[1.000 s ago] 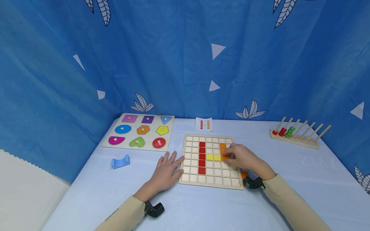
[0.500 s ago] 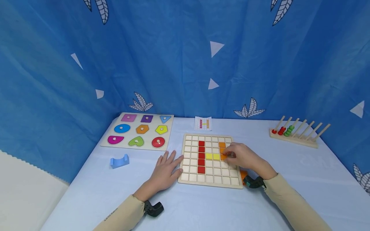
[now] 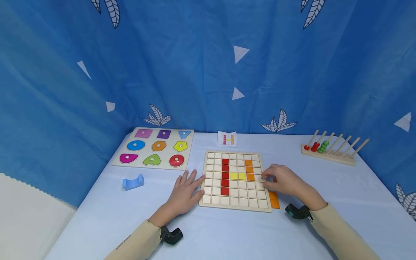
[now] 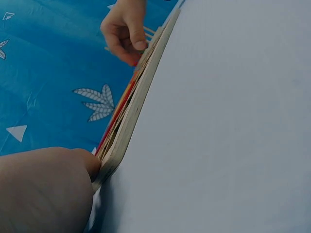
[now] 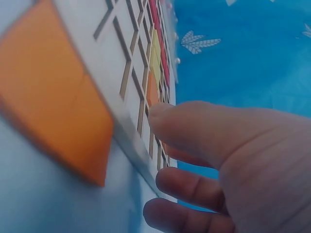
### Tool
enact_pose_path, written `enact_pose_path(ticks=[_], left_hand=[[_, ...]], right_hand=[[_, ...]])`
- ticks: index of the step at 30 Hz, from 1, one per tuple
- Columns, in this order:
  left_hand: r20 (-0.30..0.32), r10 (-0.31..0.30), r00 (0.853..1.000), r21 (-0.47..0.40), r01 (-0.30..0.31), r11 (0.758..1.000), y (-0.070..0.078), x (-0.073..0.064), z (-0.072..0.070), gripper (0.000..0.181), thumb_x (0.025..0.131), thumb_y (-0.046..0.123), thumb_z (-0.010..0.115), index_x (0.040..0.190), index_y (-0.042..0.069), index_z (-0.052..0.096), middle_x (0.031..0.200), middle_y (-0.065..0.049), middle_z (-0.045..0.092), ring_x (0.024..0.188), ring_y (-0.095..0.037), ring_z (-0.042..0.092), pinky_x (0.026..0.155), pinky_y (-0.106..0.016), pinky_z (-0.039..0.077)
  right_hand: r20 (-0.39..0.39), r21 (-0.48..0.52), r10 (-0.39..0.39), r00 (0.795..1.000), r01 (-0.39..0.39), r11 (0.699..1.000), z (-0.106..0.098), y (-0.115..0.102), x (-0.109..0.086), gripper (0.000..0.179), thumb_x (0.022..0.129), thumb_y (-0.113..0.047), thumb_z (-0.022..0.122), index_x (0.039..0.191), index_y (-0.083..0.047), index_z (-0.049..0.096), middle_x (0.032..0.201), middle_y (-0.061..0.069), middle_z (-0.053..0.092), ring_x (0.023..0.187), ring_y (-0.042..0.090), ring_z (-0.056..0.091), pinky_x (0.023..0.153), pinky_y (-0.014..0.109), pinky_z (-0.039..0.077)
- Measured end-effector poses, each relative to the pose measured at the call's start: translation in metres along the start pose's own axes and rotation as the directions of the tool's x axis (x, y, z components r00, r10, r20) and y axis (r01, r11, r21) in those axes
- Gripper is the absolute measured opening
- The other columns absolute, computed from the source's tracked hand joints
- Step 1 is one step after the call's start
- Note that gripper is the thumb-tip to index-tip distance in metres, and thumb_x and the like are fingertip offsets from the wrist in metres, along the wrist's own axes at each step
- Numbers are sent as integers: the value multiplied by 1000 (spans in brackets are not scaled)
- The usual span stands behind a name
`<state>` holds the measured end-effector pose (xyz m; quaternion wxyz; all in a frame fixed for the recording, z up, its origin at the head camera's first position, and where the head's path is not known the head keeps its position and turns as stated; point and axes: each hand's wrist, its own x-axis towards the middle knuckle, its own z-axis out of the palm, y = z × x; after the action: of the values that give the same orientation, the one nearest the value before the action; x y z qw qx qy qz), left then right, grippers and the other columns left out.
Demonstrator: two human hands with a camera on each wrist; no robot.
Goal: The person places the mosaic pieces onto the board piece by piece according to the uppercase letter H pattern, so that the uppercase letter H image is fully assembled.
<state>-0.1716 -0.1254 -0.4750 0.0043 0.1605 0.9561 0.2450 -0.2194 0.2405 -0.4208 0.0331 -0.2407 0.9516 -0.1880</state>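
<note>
A wooden grid board (image 3: 235, 208) lies flat on the table. It carries a column of red tiles (image 3: 225, 175), two yellow tiles (image 3: 237, 176) and three orange tiles (image 3: 249, 170) in a shorter column. My left hand (image 3: 182, 196) rests spread on the cloth, fingertips at the board's left edge. Over the board's right edge hovers my right hand (image 3: 283, 180), fingers loosely bent; the right wrist view shows nothing held between thumb and fingers (image 5: 189, 187). Loose orange tiles (image 3: 274, 199) lie against the board's lower right side.
A small pattern card (image 3: 227, 139) lies behind the board. To the left are a knobbed shape puzzle (image 3: 154, 148) and a blue curved block (image 3: 133, 182). A peg stand with beads (image 3: 328, 155) stands far right, before a blue curtain (image 3: 201, 65).
My right hand has let go of the lowest orange tile in the column and drawn off to the right, uncovering it and the loose orange tiles. My left hand stays at the board's edge.
</note>
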Motion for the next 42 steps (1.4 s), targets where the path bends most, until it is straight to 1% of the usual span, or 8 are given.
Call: enact_pose_path(ticks=[3,10,18,23,30,36,42], left_hand=[[2,-3,1000,-3,3,1000,0,0,-1,55,100,35,57,152,18,50,165,-19,34,156,-49,18,123,-68,14],[-2,-3,1000,-3,3,1000,0,0,-1,55,100,33,58,152,18,51,165,-20,35,156,-49,18,123,-68,15],[0,-1,1000,-6,1,1000,1,0,-3,55,100,34,58,151,18,51,164,-20,35,155,-50,19,123,-68,15],[4,1,1000,-3,-1,1000,1,0,-3,55,99,34,58,151,17,51,164,-20,35,155,-50,19,123,-69,15],[7,-2,1000,-10,2,1000,2,-1,-2,55,100,34,57,152,18,51,165,-20,34,156,-49,18,124,-68,14],[3,-3,1000,-11,3,1000,2,-1,-3,55,100,34,57,152,18,51,165,-20,34,156,-49,18,124,-68,14],[0,2,1000,-4,-2,1000,1,-1,-2,53,100,32,57,151,15,52,164,-22,35,155,-50,19,123,-68,15]], right_hand=[[6,-15,13,1000,-13,1000,-2,2,-6,25,83,-19,83,104,-8,78,83,-4,63,69,8,49,58,18,46],[-17,-45,1,1000,-2,999,-3,5,-21,28,80,-22,86,104,-8,78,82,-5,63,68,6,47,60,18,46],[7,-29,32,999,-32,999,0,4,-32,28,80,-25,87,103,-11,79,81,-8,61,68,5,47,59,18,45],[17,-32,25,1000,-25,999,1,4,-35,25,80,-22,86,102,-11,79,82,-8,62,70,5,48,61,18,47],[19,-25,10,1000,-10,1000,3,5,-36,24,79,-15,85,102,-10,78,82,-8,62,70,4,48,61,18,47],[19,-17,-1,1000,1,1000,3,6,-36,23,80,-14,84,101,-9,78,81,-9,61,70,4,48,61,18,47],[16,-12,-4,1000,4,1000,5,8,-36,22,81,-14,84,102,-9,78,81,-10,62,69,3,48,61,18,48]])
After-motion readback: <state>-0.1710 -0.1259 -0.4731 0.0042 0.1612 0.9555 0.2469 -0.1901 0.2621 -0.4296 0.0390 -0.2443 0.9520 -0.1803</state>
